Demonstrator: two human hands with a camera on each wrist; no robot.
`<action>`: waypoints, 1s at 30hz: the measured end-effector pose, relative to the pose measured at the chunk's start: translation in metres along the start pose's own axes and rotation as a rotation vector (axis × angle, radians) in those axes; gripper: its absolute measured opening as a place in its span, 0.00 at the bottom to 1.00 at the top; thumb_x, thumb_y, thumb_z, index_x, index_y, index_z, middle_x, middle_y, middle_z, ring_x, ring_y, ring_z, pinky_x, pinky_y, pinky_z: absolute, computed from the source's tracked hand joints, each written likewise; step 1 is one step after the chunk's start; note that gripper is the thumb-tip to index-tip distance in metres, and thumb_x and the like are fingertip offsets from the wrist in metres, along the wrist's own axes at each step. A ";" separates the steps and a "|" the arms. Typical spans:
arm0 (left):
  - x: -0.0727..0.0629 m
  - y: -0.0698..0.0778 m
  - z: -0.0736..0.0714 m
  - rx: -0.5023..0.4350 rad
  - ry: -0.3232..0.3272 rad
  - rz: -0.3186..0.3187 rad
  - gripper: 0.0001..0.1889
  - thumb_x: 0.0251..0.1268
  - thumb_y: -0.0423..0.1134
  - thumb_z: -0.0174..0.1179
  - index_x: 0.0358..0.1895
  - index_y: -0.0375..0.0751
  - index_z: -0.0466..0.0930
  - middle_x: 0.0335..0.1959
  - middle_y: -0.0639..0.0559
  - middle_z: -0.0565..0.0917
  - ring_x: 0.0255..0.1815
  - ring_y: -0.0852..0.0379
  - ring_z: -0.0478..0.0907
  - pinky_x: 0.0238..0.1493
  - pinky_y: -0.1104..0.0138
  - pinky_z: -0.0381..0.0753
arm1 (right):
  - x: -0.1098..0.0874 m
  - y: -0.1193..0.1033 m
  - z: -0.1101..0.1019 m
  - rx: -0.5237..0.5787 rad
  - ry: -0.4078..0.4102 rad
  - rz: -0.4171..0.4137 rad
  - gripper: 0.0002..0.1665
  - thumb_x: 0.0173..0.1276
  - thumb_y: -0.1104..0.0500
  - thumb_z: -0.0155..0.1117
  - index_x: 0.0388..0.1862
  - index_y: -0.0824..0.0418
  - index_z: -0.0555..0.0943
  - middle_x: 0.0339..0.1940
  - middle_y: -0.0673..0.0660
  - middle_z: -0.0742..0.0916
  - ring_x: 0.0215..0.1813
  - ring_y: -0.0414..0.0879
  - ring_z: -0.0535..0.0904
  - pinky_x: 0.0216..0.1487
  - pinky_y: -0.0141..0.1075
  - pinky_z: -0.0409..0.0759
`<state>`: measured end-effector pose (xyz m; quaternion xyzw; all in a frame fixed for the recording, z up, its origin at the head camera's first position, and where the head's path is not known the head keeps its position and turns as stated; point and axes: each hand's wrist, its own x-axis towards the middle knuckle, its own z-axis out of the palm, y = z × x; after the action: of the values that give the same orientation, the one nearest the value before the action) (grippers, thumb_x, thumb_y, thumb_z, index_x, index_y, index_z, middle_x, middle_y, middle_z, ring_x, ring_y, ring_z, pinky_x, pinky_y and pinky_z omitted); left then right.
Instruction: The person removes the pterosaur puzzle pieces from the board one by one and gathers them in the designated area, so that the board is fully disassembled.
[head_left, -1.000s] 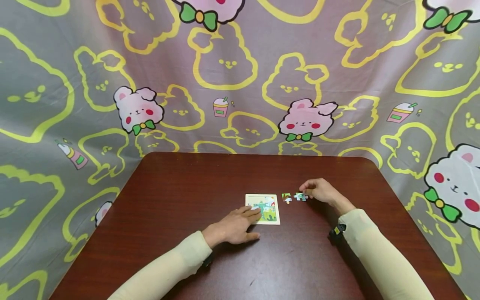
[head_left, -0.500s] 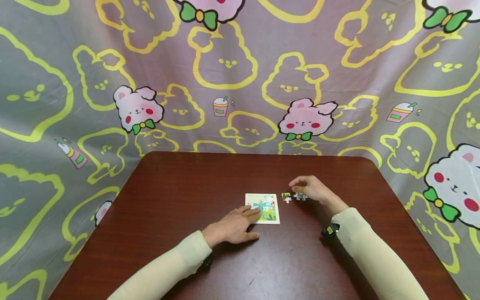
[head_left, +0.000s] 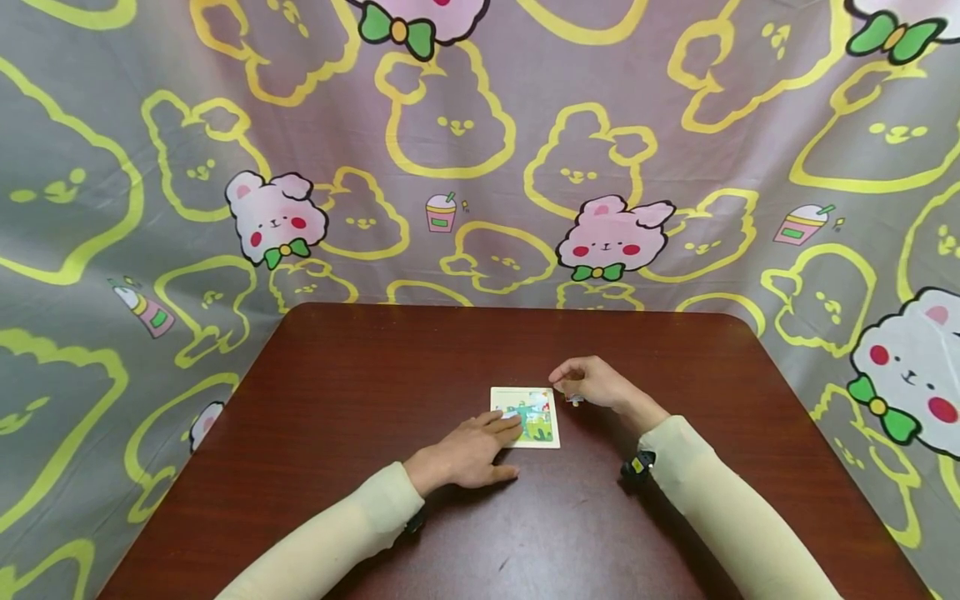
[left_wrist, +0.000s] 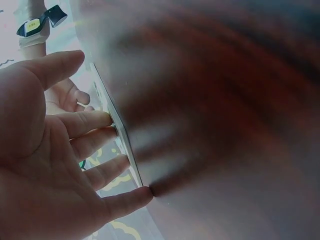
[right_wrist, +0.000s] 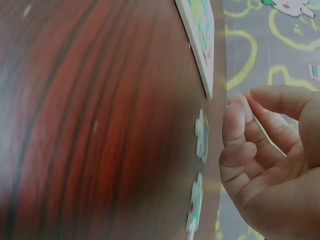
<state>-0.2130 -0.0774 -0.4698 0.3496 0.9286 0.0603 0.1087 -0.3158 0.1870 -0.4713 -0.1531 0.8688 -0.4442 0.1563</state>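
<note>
A square picture puzzle board [head_left: 547, 442] with a pale border lies on the table, showing a green figure. My left hand [head_left: 474, 450] rests its fingers on the board's left part, and the left wrist view shows those fingers [left_wrist: 107, 175] outstretched along its edge. To the right, my right hand [head_left: 596, 385] hovers with bent fingers, its fingertips close to the board's upper right corner. A jigsaw piece [head_left: 573, 400] is partly covered below it. The right wrist view shows this piece [right_wrist: 202, 135] and another jigsaw piece [right_wrist: 195, 205] on the table. Whether the fingertips pinch anything is unclear.
The dark red-brown wooden table [head_left: 375, 367] reaches back to a grey curtain [head_left: 480, 192] with yellow and pink cartoon animals. Black bands with a yellow label sit at both wrists, one wristband [head_left: 637, 465] plainly visible on the right.
My right hand has moved left from the far jigsaw piece, over the nearer one, to the board's upper right corner. My left hand stays on the board.
</note>
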 end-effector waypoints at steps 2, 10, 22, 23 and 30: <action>0.000 0.000 0.000 -0.002 0.001 0.001 0.35 0.70 0.58 0.56 0.76 0.47 0.64 0.79 0.53 0.64 0.80 0.44 0.58 0.73 0.45 0.67 | 0.002 -0.003 0.004 -0.001 -0.020 -0.011 0.10 0.71 0.63 0.62 0.48 0.63 0.85 0.37 0.61 0.88 0.35 0.48 0.82 0.32 0.39 0.81; 0.000 0.000 -0.001 0.003 -0.009 -0.013 0.35 0.70 0.59 0.55 0.76 0.49 0.63 0.79 0.55 0.62 0.80 0.46 0.57 0.74 0.46 0.66 | 0.007 -0.011 0.017 0.011 -0.068 -0.037 0.10 0.71 0.63 0.63 0.48 0.64 0.85 0.34 0.61 0.89 0.30 0.49 0.81 0.28 0.37 0.77; 0.001 0.000 0.001 0.005 -0.005 -0.007 0.35 0.70 0.60 0.55 0.76 0.49 0.64 0.79 0.55 0.62 0.80 0.46 0.57 0.73 0.45 0.67 | 0.013 -0.014 0.029 0.015 -0.136 -0.082 0.09 0.70 0.64 0.63 0.45 0.64 0.86 0.40 0.59 0.91 0.33 0.46 0.84 0.37 0.39 0.84; 0.001 0.000 0.001 0.006 -0.004 -0.007 0.36 0.70 0.60 0.56 0.76 0.49 0.64 0.79 0.55 0.62 0.80 0.46 0.57 0.73 0.45 0.67 | 0.013 -0.014 0.029 0.011 -0.140 -0.078 0.08 0.70 0.64 0.63 0.45 0.64 0.86 0.40 0.59 0.91 0.33 0.46 0.84 0.37 0.38 0.84; 0.000 0.000 0.000 0.008 -0.008 -0.007 0.36 0.70 0.59 0.56 0.76 0.49 0.64 0.79 0.54 0.62 0.80 0.45 0.57 0.73 0.45 0.67 | 0.015 -0.018 0.031 -0.049 -0.153 -0.082 0.08 0.70 0.65 0.62 0.43 0.61 0.86 0.39 0.56 0.91 0.34 0.44 0.82 0.37 0.39 0.82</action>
<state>-0.2132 -0.0771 -0.4697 0.3471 0.9296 0.0548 0.1114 -0.3145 0.1488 -0.4755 -0.2258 0.8579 -0.4160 0.1999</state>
